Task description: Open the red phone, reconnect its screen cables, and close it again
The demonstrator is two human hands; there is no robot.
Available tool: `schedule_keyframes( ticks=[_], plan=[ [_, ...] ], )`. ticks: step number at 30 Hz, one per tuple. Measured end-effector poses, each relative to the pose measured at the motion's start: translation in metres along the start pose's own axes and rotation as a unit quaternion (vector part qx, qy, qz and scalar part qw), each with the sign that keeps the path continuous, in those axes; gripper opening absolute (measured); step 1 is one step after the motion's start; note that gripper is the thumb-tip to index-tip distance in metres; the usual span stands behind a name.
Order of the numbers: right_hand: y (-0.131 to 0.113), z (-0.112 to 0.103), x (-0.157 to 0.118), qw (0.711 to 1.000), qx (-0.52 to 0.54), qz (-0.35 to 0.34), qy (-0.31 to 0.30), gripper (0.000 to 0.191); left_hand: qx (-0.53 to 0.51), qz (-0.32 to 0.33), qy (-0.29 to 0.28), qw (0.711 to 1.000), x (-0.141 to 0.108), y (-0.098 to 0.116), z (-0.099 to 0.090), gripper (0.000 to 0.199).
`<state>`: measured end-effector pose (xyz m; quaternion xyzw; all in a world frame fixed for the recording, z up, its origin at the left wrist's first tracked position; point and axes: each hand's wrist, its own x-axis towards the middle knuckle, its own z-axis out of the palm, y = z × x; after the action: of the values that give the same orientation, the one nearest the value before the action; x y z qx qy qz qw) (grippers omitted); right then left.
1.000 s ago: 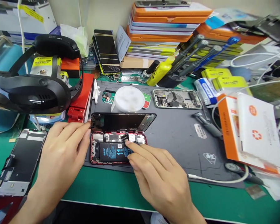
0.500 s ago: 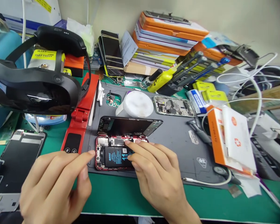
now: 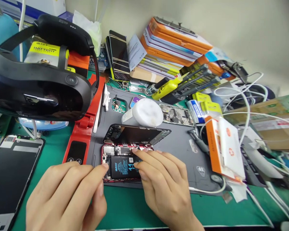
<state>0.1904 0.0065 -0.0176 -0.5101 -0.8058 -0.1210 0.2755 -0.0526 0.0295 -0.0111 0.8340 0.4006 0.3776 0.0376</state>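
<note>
An opened red phone point(image 3: 128, 167) lies on the grey mat, its black battery marked 11. The screen point(image 3: 139, 135) is folded up along the far edge, leaning back. My left hand point(image 3: 69, 195) is at the phone's left end, index fingertip on or just over that corner; the thumb is apart below and the other fingers curl loosely. My right hand point(image 3: 165, 183) reaches over the right half with fingers stretched out. One fingertip touches the board strip above the battery, another the battery's right part. I see nothing held in either hand; the right palm is hidden.
A white-capped bottle point(image 3: 148, 113) stands behind the screen. At left are a red hinged tool point(image 3: 80, 134), a black headset point(image 3: 36, 86) and a loose screen point(image 3: 14, 173). Another phone frame point(image 3: 177, 114), a tool holder point(image 3: 170, 96) and an orange-white box point(image 3: 223, 149) lie right.
The view has shifted and tilted slightly. My left fingertip has come further over the phone's left end. My right hand keeps nearly the same place on the phone.
</note>
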Motion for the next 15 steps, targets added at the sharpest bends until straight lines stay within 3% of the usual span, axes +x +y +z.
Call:
schedule_keyframes(
  ticks=[6, 15],
  plan=[
    [0.011, -0.008, 0.009, 0.999, 0.026, -0.021, -0.009, 0.021, -0.008, -0.01, -0.002, 1.0, -0.003, -0.001, 0.001, 0.018],
    [0.008, -0.003, 0.006, 0.999, 0.027, -0.032, -0.02, 0.02, 0.005, -0.007, -0.002, 1.0, -0.008, -0.004, 0.008, 0.019]
  ],
)
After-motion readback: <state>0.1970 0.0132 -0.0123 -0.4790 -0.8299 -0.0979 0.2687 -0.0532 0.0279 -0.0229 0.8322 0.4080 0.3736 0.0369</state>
